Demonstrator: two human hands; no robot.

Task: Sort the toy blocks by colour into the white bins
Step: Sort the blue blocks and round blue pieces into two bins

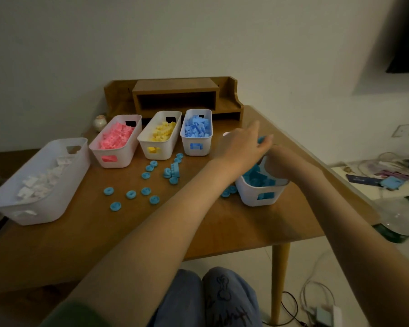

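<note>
Left sleeve [80, 313]: dark green, plain, only its edge in view at the bottom of the frame. Forearm below it bare. Right arm bare as far as the frame shows. Left hand [243, 147] and right hand [278, 165] both bare. Trousers [184, 300]: faded blue, denim-like, soft folds at both knees. Right knee [227, 296] carries a dark line drawing, with scrawled dark lettering below it; too blurred to read.
</note>
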